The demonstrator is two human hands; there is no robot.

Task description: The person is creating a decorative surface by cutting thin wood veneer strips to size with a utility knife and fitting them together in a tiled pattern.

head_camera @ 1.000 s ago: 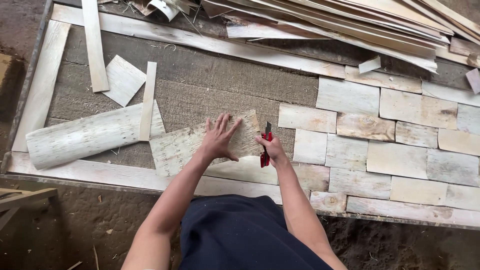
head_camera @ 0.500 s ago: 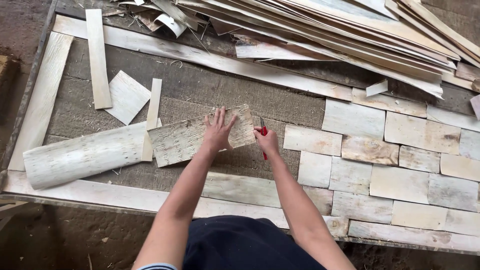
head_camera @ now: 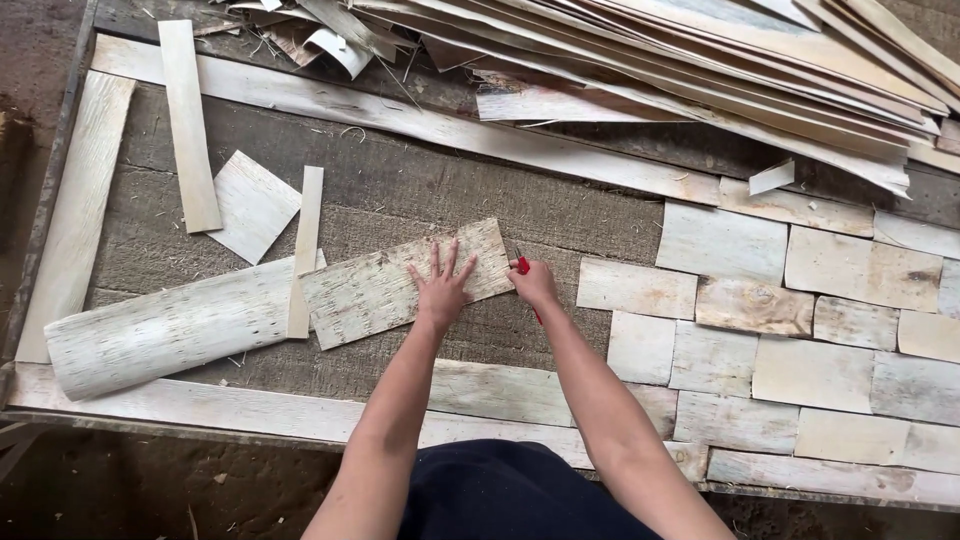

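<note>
While the left hand is pressing flat on the veneer piece, fingers spread wide and grasping nothing, the right hand is sitting just off that piece's right edge, clenched around a red-handled knife. That piece is lying tilted on the dark mat, its left end tucked against a thin strip and a curled sheet. Bare mat is showing above the hands, up to the long strip crossing the table, and some below them as well. To the right, trimmed tiles are lying edge to edge in rows, the nearest one close to the knife hand. Beyond the long strip, a loose veneer stack is spilling across the far side. A square offcut is resting apart at the left.
</note>
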